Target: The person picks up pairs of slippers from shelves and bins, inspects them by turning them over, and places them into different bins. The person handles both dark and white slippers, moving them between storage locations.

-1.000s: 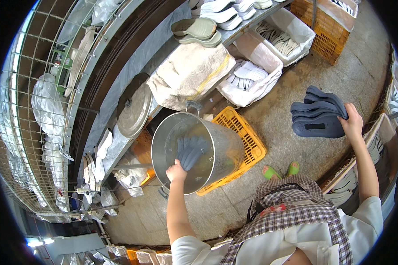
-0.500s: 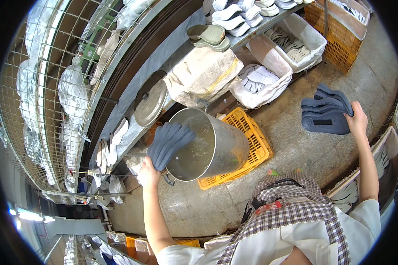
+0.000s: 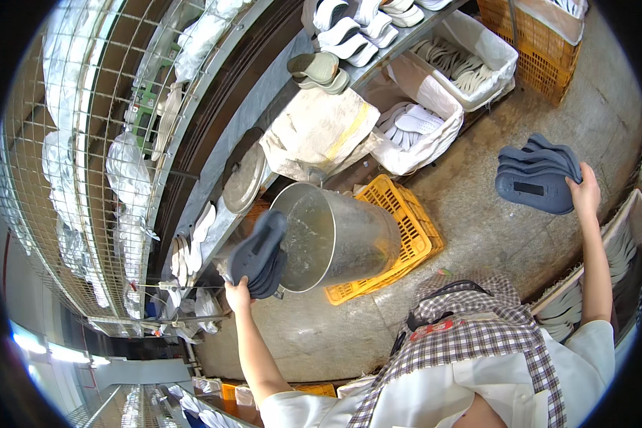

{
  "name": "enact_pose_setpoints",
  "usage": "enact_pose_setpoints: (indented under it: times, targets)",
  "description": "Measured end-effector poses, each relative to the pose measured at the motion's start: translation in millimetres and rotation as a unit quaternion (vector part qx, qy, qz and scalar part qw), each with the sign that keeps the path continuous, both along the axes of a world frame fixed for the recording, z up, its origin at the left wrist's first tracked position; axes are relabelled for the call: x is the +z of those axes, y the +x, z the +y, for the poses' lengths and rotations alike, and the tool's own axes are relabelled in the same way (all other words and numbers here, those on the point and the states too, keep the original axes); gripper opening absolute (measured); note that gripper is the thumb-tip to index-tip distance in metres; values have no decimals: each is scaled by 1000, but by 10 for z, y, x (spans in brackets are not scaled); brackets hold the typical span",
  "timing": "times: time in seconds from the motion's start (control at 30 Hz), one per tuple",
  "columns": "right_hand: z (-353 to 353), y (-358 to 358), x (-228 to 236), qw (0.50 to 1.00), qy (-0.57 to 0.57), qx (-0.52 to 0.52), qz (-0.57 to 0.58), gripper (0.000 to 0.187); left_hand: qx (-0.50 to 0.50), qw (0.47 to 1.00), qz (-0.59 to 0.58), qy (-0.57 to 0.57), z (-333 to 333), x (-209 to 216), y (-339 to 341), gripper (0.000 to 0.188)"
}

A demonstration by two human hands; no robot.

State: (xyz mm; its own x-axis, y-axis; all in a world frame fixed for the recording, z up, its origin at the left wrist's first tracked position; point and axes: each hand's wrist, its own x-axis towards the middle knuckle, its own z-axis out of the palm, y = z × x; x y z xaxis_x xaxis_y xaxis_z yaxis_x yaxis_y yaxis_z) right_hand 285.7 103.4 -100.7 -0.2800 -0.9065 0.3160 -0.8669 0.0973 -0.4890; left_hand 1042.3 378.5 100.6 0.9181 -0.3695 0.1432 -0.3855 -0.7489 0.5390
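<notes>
The person wore an apron with little dark brown and white squares all over it. A red mark sat on the left part of the apron. A black band curved across the apron's far part, where the cloth was all bunched up. Under the apron was a white shirt with an open neck. The short left sleeve was white and stuck out on the apron's left, and the short right sleeve matched it on the apron's right. Both arms were bare below the sleeves.
</notes>
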Motion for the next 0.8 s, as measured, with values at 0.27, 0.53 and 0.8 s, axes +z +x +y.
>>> enact_pose_setpoints:
  times: [0.27, 0.53, 0.8]
  targets:
    - [95, -1107, -1246, 898, 67, -164, -404, 71, 59, 806, 486, -332, -297, 190, -760, 36]
    - [626, -1419, -1284, 648, 55, -295, -699, 45, -94, 663, 696, -261, -1833, -341, -2190, 33]
    - [572, -1566, -510, 438, -136, -305, -835, 31, -145, 546, 817, -118, -3619, -727, -4197, 30]
